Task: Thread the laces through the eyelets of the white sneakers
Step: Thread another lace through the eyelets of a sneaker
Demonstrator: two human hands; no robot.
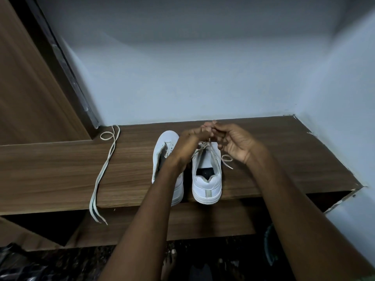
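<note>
White right sneaker beneath both hands, left hand and right hand pinching its lace above the toe

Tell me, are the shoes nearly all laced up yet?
Not yet. The right sneaker has a lace crossed through its front eyelets, and the left hand and right hand pinch that lace above it. The left sneaker shows no lace; the spare lace lies loose on the wooden shelf.
</note>
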